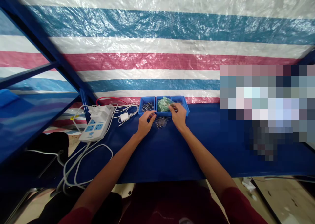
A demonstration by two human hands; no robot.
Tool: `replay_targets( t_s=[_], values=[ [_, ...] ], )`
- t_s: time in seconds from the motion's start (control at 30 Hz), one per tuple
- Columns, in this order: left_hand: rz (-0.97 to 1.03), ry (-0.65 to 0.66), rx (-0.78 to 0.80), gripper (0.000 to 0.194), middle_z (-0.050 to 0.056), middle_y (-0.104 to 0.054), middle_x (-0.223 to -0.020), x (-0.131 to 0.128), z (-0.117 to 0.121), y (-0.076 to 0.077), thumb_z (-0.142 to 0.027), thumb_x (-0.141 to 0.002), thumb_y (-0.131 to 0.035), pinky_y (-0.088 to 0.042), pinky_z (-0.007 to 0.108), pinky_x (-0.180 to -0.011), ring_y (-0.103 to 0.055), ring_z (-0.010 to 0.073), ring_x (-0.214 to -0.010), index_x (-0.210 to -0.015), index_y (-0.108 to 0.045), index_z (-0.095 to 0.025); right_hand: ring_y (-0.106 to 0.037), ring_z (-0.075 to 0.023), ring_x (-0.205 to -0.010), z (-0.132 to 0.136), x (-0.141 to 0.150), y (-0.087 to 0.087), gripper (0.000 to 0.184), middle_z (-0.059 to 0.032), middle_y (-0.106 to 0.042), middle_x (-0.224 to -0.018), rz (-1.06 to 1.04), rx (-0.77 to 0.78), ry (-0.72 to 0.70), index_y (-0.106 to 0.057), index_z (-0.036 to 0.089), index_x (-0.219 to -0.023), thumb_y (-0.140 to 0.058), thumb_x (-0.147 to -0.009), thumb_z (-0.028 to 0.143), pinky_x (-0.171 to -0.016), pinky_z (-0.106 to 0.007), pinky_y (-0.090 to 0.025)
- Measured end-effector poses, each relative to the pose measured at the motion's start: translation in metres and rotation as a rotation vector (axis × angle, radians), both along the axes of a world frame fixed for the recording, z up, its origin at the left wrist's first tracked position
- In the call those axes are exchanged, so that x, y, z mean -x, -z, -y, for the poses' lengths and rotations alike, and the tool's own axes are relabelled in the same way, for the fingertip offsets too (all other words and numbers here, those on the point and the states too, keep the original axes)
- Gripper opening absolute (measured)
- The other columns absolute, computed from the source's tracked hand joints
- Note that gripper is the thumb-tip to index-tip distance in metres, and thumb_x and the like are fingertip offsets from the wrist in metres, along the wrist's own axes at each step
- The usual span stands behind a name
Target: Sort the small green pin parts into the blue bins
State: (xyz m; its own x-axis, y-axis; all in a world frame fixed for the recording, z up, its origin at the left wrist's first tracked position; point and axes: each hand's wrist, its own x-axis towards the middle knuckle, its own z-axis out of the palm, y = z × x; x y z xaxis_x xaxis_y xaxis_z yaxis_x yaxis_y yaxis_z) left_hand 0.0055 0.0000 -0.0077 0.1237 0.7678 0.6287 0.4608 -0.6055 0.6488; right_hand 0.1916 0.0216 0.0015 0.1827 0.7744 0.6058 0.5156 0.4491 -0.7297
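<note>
Both my arms reach forward over a blue table (172, 152). My left hand (145, 121) hovers by a small pile of thin metal pins (161, 122) lying on the table, its fingers curled in a pinch at the front edge of a blue bin of dark pins (147, 106). My right hand (178, 115) rests at the rim of a second blue bin (183, 102) that holds a green plastic bag (164, 103), and its fingertips are pinched on something small I cannot make out.
A white power strip (94, 127) with plugged adapters and looping white cables (81, 165) lies at the table's left edge. A striped tarp (157, 47) hangs behind. A blue shelf frame (36, 96) stands left. A blurred patch covers the right side.
</note>
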Motion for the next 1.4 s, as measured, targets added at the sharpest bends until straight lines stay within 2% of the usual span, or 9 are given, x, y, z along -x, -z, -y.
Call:
replay_targets(
  t_s=[0.13,0.27,0.37,0.5,0.63,0.73,0.93,1.2,1.4],
  values=[
    [-0.053,0.018,-0.028,0.021,0.006,-0.065,-0.094,0.001,-0.001,0.002,-0.03,-0.093,-0.051,-0.047,0.026,-0.069,-0.058,0.0136,-0.073,-0.095,-0.067,-0.018,-0.059,-0.0187,-0.07,-0.03,-0.004,-0.01,0.017,-0.0054,-0.068,-0.08,0.189,0.103,0.018,-0.067,0.02,-0.078,-0.056,-0.087,0.029,-0.069,-0.031,-0.046],
    [-0.062,-0.01,-0.03,0.02,0.005,-0.066,-0.09,0.003,-0.003,0.004,-0.029,-0.092,-0.05,-0.045,0.026,-0.067,-0.058,0.0144,-0.073,-0.092,-0.067,-0.018,-0.064,-0.0224,-0.074,-0.046,0.004,-0.016,0.01,-0.0072,-0.069,-0.076,0.56,0.354,-0.068,-0.066,0.019,-0.07,-0.066,-0.08,0.021,-0.068,-0.031,-0.045],
    [-0.084,0.002,-0.009,0.02,0.005,-0.065,-0.089,0.004,-0.005,0.005,-0.029,-0.092,-0.05,-0.045,0.026,-0.066,-0.057,0.0138,-0.07,-0.091,-0.067,-0.018,-0.065,-0.0258,-0.081,-0.048,0.012,-0.021,0.004,-0.0126,-0.069,-0.085,0.737,0.406,-0.038,-0.067,0.017,-0.081,-0.069,-0.077,0.017,-0.07,-0.032,-0.046],
    [-0.114,-0.006,-0.001,0.019,0.004,-0.065,-0.087,0.004,-0.006,0.007,-0.028,-0.091,-0.051,-0.044,0.026,-0.065,-0.056,0.0133,-0.067,-0.09,-0.067,-0.019,-0.064,-0.0274,-0.088,-0.039,0.016,-0.03,0.041,-0.0172,-0.064,-0.107,0.751,0.303,0.058,-0.06,0.016,-0.112,-0.07,-0.073,0.011,-0.071,-0.033,-0.047],
    [-0.145,-0.051,0.034,0.019,0.004,-0.066,-0.088,0.006,-0.009,0.011,-0.027,-0.09,-0.05,-0.043,0.025,-0.064,-0.055,0.0128,-0.065,-0.092,-0.067,-0.018,-0.063,-0.0246,-0.086,-0.018,0.013,-0.034,0.025,-0.0123,-0.065,-0.103,0.616,0.252,0.055,-0.06,0.018,-0.107,-0.058,-0.082,0.014,-0.072,-0.032,-0.046],
    [-0.236,-0.046,0.11,0.017,0.003,-0.065,-0.082,0.008,-0.013,0.014,-0.026,-0.088,-0.053,-0.043,0.026,-0.065,-0.056,0.014,-0.066,-0.092,-0.066,-0.017,-0.063,-0.0244,-0.088,0.0,0.011,-0.028,0.011,-0.0088,-0.068,-0.091,0.666,0.435,-0.035,-0.064,0.019,-0.093,-0.058,-0.084,0.021,-0.074,-0.031,-0.045],
    [-0.477,0.115,0.254,0.017,0.001,-0.062,-0.075,0.01,-0.015,0.015,-0.032,-0.086,-0.058,-0.041,0.026,-0.063,-0.056,0.015,-0.066,-0.084,-0.066,-0.018,-0.063,-0.0274,-0.098,0.019,0.013,-0.006,0.032,-0.015,-0.067,-0.102,0.809,0.73,-0.05,-0.064,0.015,-0.103,-0.058,-0.088,0.043,-0.077,-0.033,-0.046],
    [-0.482,0.162,0.222,0.019,0.002,-0.062,-0.08,0.01,-0.015,0.019,-0.037,-0.086,-0.059,-0.043,0.027,-0.068,-0.057,0.0167,-0.072,-0.084,-0.064,-0.018,-0.063,-0.0229,-0.089,0.015,0.013,-0.002,0.012,-0.0081,-0.069,-0.09,0.64,0.67,-0.039,-0.064,0.02,-0.088,-0.056,-0.089,0.028,-0.069,-0.028,-0.042],
    [-0.398,0.074,0.181,0.021,0.002,-0.062,-0.082,0.005,-0.013,0.02,-0.038,-0.088,-0.057,-0.046,0.028,-0.069,-0.058,0.0168,-0.072,-0.093,-0.063,-0.019,-0.061,-0.0183,-0.077,0.009,0.002,-0.007,0.007,-0.0034,-0.067,-0.079,0.492,0.372,-0.184,-0.06,0.019,-0.078,-0.06,-0.085,0.022,-0.067,-0.026,-0.041]
  ],
)
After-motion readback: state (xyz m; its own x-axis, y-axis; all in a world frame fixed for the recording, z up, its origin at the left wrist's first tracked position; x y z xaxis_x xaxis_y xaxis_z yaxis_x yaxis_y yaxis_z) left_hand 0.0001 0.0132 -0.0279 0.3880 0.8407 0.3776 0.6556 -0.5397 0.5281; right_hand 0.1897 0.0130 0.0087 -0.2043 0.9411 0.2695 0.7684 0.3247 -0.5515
